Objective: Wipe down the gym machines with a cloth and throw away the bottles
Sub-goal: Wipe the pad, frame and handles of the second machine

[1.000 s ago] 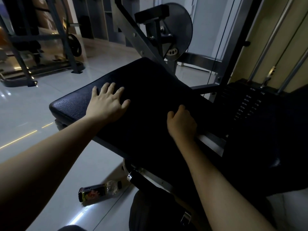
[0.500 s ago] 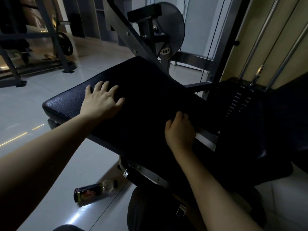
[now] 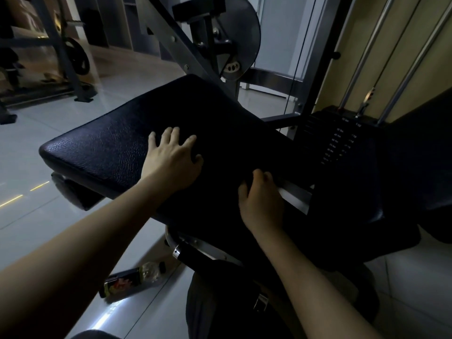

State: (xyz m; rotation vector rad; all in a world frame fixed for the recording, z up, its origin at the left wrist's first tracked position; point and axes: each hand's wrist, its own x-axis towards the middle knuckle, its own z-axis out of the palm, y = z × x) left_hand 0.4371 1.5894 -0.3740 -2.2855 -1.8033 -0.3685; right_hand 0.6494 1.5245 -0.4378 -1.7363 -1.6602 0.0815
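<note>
A black padded bench (image 3: 102, 148) of a gym machine fills the middle of the head view. My left hand (image 3: 171, 157) lies flat on the pad's top with fingers spread, near the pad's middle. My right hand (image 3: 261, 199) rests on the pad's near right part with fingers curled under; it is too dark to tell whether they hold anything. No cloth can be made out against the black pad. A plastic bottle (image 3: 132, 280) with a dark, colourful label lies on its side on the floor tiles below the bench, between my forearms.
The machine's weight stack (image 3: 342, 145) and its chrome guide rods (image 3: 362, 59) stand at the right. A round metal cam plate (image 3: 234, 33) and slanted frame bar rise behind the pad. Another rack with a weight plate (image 3: 78, 57) stands at the far left. Glossy tiled floor (image 3: 29, 167) lies left.
My left hand has slid right along the pad, from its left end toward the middle. My right hand has drawn slightly back toward me, its fingers still curled.
</note>
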